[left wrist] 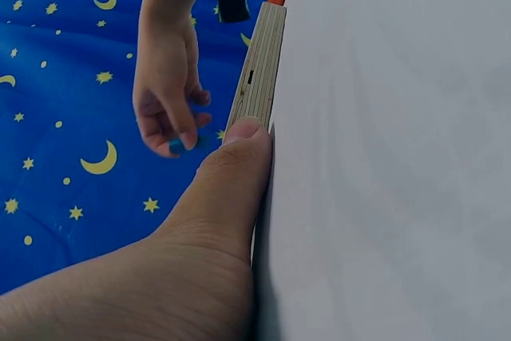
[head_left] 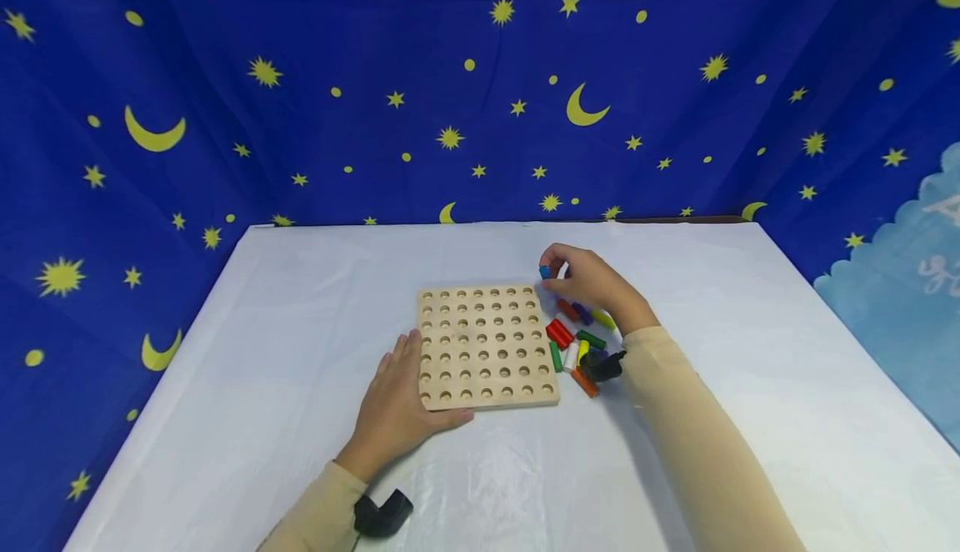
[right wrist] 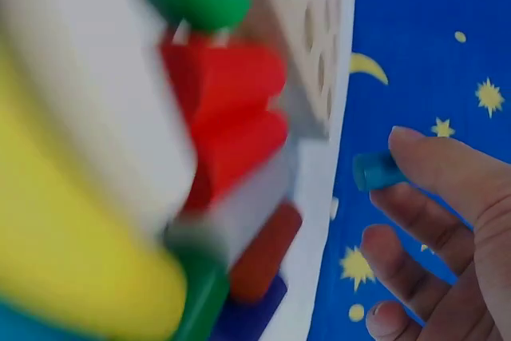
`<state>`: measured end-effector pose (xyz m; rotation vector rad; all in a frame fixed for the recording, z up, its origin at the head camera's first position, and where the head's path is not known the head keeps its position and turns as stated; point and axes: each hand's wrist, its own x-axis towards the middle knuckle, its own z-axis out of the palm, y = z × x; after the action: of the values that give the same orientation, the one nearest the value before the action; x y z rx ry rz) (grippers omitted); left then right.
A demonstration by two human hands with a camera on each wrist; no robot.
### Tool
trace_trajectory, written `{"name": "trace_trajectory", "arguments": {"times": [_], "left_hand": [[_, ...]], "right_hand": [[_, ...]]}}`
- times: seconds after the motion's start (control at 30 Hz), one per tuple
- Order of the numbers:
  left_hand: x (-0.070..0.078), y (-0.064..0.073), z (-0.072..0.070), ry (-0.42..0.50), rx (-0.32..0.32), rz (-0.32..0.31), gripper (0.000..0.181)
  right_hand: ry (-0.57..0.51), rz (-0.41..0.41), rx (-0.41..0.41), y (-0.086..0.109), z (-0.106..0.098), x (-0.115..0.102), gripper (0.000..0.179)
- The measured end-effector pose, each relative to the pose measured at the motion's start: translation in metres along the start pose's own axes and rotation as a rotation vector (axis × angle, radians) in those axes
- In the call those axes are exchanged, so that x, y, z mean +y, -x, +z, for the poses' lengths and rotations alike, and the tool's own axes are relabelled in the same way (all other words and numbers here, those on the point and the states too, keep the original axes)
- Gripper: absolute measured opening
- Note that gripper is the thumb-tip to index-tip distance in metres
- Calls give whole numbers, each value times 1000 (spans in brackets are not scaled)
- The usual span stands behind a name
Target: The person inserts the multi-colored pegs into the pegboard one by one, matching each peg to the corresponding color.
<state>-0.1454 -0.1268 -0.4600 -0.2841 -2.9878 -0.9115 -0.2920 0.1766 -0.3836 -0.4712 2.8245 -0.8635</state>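
A square wooden pegboard (head_left: 483, 348) with rows of round holes lies flat on the table. My left hand (head_left: 397, 393) rests against its near left corner, fingers stretched along the left side. In the left wrist view, the straight thumb (left wrist: 231, 173) presses on the board's edge (left wrist: 257, 65). Above the table near the far right corner, my right hand (head_left: 592, 281) pinches a blue peg (right wrist: 375, 172) between thumb and index finger, the other fingers loosely bent. Beneath that hand and wrist lie loose pegs, among them red pegs (head_left: 559, 333), a white peg (head_left: 571, 357) and an orange peg (head_left: 584, 383).
The pegs spread along the board's right side, with a yellow peg (head_left: 603, 318) and a green peg (head_left: 591, 339) farther right. A white cover lies over the table (head_left: 300, 310). Behind it hangs a blue curtain (head_left: 360, 135) with yellow moons and stars.
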Motion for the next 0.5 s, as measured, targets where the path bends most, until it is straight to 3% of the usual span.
{"name": "trace_trajectory", "arguments": {"times": [0.17,0.5], "left_hand": [[1,-1,-1,2,-21,-14,144],[2,-1,-4,4,-43,-26,144]], "right_hand": [[-66,-35,4,-10,10,-12,20],[-33,-43,-21,-21,25,-27,20]]}}
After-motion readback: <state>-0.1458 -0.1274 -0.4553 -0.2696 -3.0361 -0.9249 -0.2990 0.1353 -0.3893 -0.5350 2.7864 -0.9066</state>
